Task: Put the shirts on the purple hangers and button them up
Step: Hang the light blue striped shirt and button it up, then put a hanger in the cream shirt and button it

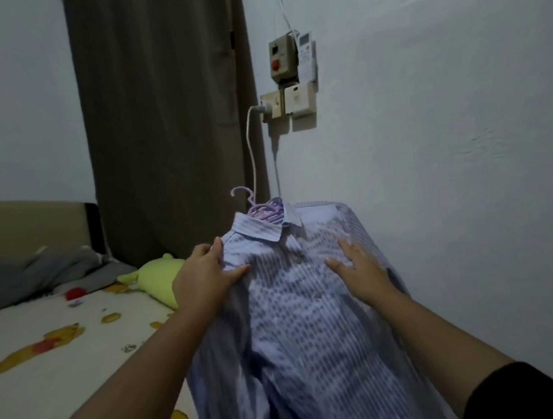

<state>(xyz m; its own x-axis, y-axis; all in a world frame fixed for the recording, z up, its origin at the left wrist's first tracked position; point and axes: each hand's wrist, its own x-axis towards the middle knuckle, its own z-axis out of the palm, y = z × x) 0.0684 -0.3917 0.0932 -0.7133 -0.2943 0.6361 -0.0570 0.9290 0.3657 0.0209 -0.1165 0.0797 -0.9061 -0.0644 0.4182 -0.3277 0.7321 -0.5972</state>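
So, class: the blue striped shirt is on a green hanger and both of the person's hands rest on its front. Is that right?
Not quite. The head view shows the hanger poking from the collar is purple, not green. The rest stands: the blue striped shirt is on it, and the left hand and right hand both rest on its front.

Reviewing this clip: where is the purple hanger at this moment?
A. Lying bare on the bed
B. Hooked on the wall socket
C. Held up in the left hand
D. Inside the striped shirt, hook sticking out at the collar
D: the purple hanger sits inside the striped shirt, its hook poking out past the collar.
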